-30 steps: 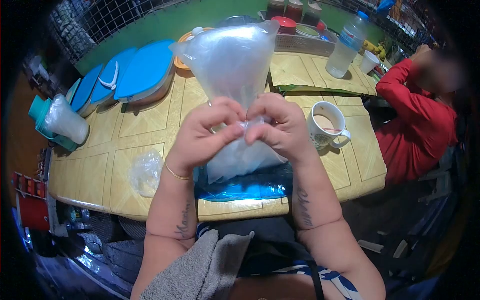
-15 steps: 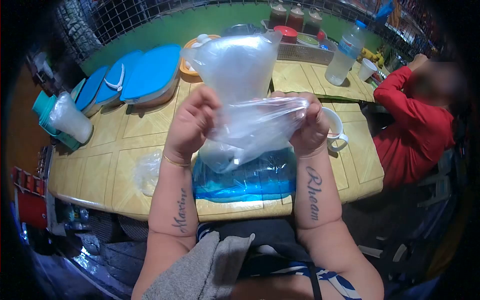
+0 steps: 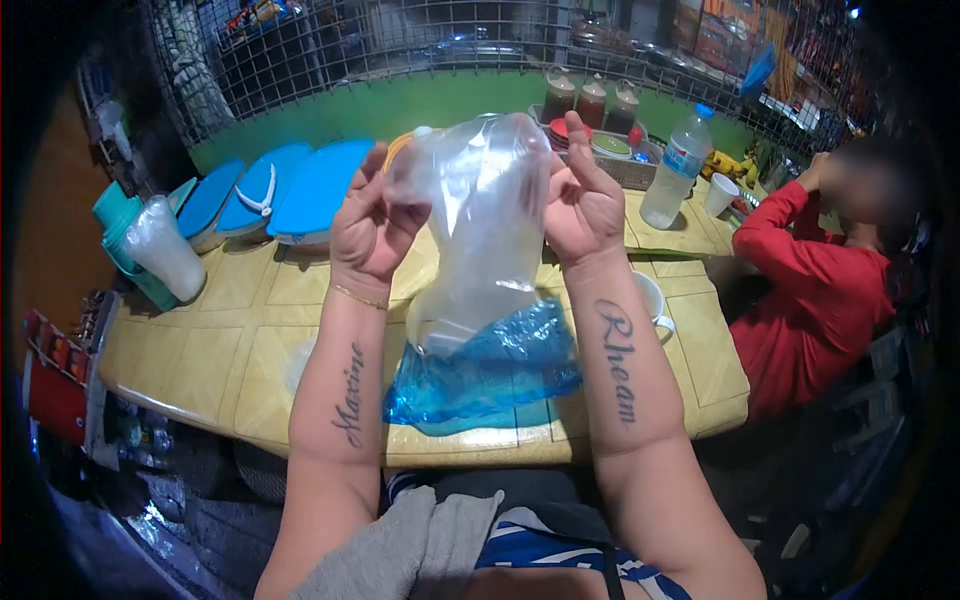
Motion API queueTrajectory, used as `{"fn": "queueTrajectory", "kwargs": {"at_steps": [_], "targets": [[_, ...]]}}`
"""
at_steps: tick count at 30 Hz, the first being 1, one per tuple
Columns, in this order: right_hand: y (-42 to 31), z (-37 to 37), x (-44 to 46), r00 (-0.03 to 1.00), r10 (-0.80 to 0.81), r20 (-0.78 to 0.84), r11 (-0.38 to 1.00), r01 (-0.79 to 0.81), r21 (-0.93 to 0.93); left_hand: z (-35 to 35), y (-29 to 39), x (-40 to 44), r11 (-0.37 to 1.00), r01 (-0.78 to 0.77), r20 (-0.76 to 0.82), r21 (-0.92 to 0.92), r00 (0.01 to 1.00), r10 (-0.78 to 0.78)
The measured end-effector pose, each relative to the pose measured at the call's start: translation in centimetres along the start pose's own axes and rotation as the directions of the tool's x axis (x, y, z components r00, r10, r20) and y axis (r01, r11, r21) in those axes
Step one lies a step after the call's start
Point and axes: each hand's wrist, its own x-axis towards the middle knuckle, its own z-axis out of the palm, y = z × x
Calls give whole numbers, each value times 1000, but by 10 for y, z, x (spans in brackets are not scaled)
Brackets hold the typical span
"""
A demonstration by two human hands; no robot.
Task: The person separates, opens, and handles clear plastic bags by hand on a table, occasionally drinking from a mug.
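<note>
A clear plastic bag hangs upright between my two hands above the table. My left hand is at its left edge, with the film pinched between thumb and fingers. On the other side my right hand faces the bag with its palm, fingers stretched upward and some of them behind or inside the film. Beneath the clear bag, a crumpled blue plastic bag lies at the table's near edge. A white mug stands just right of my right forearm, partly hidden by it.
Blue-lidded containers and a teal jug stand on the table at the left. Back right are a water bottle, a white cup and a basket with jars. A person in red sits at the right.
The clear bag was gathered between my hands and then stretched sideways; now it hangs open and long. My hands have risen and moved apart, and the view has tilted up.
</note>
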Motion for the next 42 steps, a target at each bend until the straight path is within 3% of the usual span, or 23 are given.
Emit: {"fn": "queueTrajectory", "kwargs": {"at_steps": [3, 7, 10, 13, 16, 19, 22, 25, 31, 34, 37, 40, 42], "targets": [[5, -5, 13, 999, -37, 7, 997, 38, -60, -12, 10, 21, 997, 21, -10, 70, 1000, -20], [4, -30, -2, 988, -111, -107, 989, 99, -112, -14, -7, 14, 989, 130, -72, 72, 990, -124], [7, -73, -33, 945, -61, -320, 998, 48, -49, -42, -25, -12, 976, 215, -32, 26, 976, -214], [28, -122, -74, 980, 52, -194, 985, -19, 170, -60, -53, -39, 966, 246, -30, -81, 968, -249], [33, -97, -68, 956, 36, -290, 999, -29, 25, -81, -58, -34, 957, 287, -267, 51, 927, -263], [28, -101, -63, 966, 122, -228, 990, -102, 97, -100, -70, -41, 887, 350, -477, 300, 861, -178], [26, -109, -63, 963, 139, -233, 989, -120, 90, -108, -81, -36, 915, 361, -670, 181, 726, -154], [29, -109, -65, 942, 103, -319, 993, -114, -16, -123, -82, -35, 768, 539, -647, 346, 730, -221], [30, -121, -68, 908, 55, -416, 992, -97, -81, -105, -96, -41, 799, 500, -660, 334, 730, -181], [27, -129, -65, 865, 11, -502, 982, -103, -156, -107, -89, -41, 691, 572, -638, 441, 742, -207], [17, -141, -65, 844, -47, -534, 980, -65, -189, -80, -83, -35, 347, 575, -583, 741, 807, -93], [18, -127, -67, 858, -111, -501, 974, -7, -228, -82, -73, -32, -13, 373, -373, 928, 925, -73], [18, -113, -65, 887, -119, -447, 959, -15, -285, -74, -77, -35, -2, 350, -349, 937, 936, 32]]}}
